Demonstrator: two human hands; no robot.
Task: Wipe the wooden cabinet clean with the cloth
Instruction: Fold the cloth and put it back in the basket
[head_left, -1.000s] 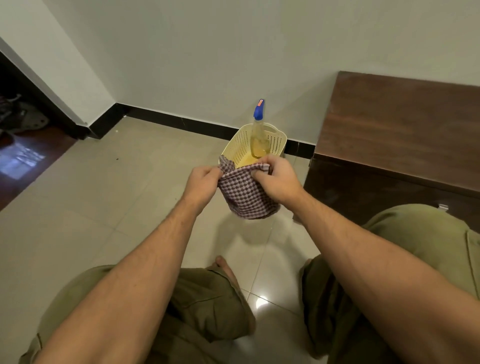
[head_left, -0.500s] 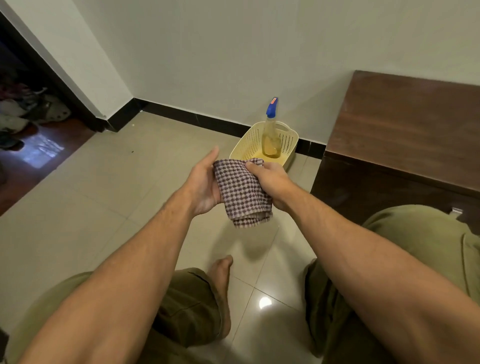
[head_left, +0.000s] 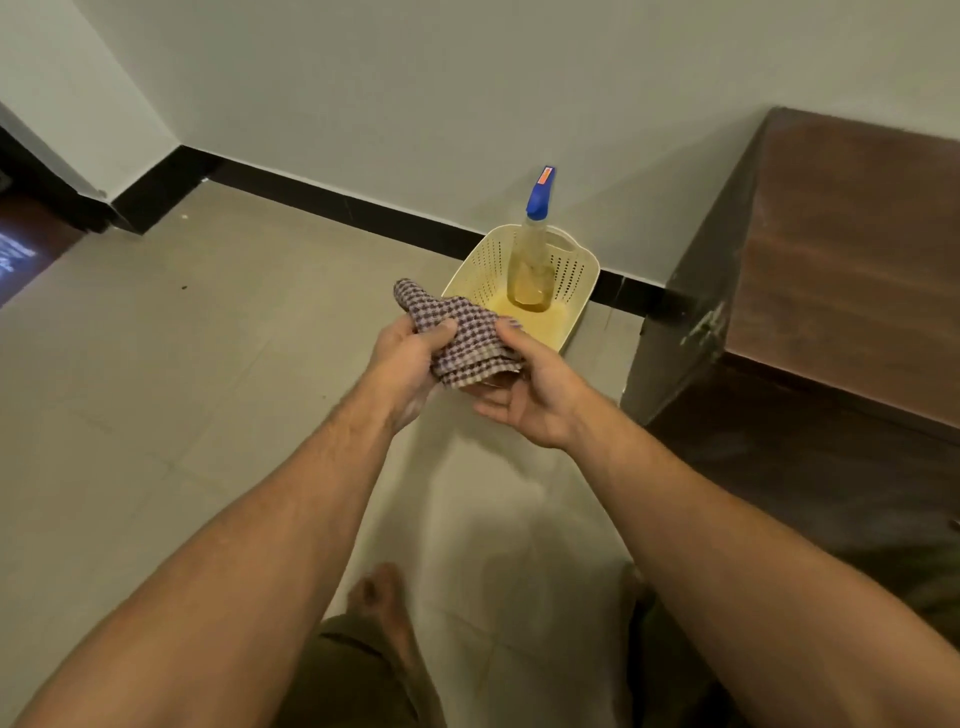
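Observation:
A purple-and-white checked cloth (head_left: 460, 338) is bunched and folded between both hands, above the tiled floor. My left hand (head_left: 408, 358) grips its left side with the thumb on top. My right hand (head_left: 530, 395) lies palm-up under its right side, fingers partly spread, thumb resting on the cloth. The dark wooden cabinet (head_left: 841, 270) stands low at the right, its top and left side in view, well apart from both hands.
A cream perforated basket (head_left: 576, 270) sits on the floor by the wall just beyond the cloth, holding a spray bottle (head_left: 532, 260) with a blue nozzle. Black skirting runs along the wall. My bare foot (head_left: 384, 603) and olive shorts are below.
The cloth went from hanging down between both hands to lying flatter and more folded. My right hand turned palm-up beneath it. The view has risen, and my knees have dropped out of sight.

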